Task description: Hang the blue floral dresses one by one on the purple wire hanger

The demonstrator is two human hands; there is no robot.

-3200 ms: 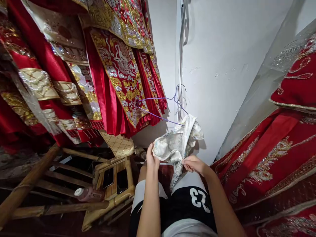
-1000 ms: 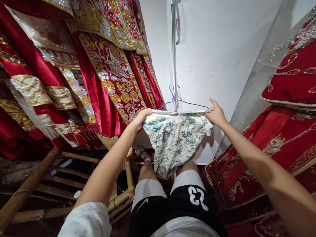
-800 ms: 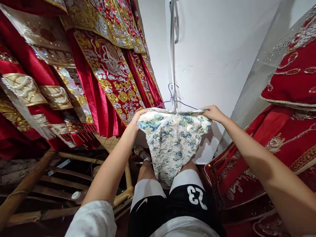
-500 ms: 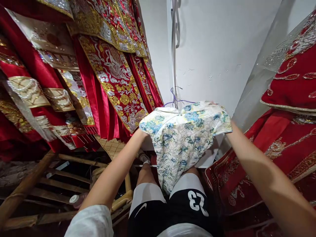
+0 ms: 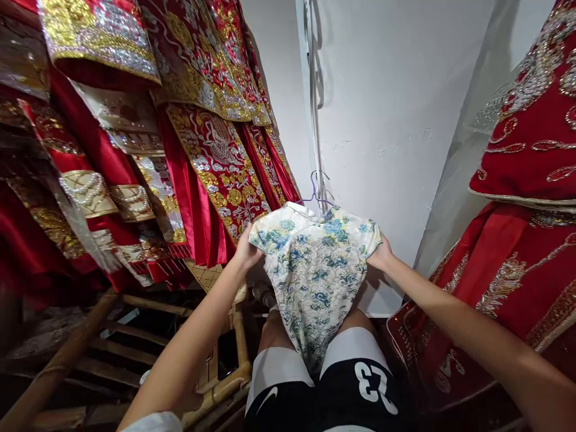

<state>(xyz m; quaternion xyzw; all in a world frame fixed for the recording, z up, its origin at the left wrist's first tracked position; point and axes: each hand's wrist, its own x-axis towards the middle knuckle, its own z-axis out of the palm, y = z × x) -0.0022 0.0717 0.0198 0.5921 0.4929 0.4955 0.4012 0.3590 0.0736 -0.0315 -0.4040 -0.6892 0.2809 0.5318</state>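
Note:
A white cheongsam (image 5: 319, 282) with blue, green and yellow flowers hangs on a thin purple hanger (image 5: 314, 191) in front of me. My left hand (image 5: 247, 249) is closed on the edge of its left-hand short sleeve. At the opposite sleeve, my right hand (image 5: 381, 255) grips the hem, its fingertips partly hidden by the cloth. Between the two hands the shoulders are spread wide. The lower part of the garment drops between my knees, and its end is out of sight.
Red gowns with gold and silver embroidery (image 5: 220, 156) hang at the left. More red beaded garments (image 5: 517, 252) are on the right. A white metal pole (image 5: 314, 108) stands against the pale wall (image 5: 382, 78). Low at the left is a bamboo chair (image 5: 225, 390).
My right hand has come out from inside the sleeve and now holds its outer edge. Both sleeves hang lower and the cheongsam faces me more squarely. The view has shifted slightly.

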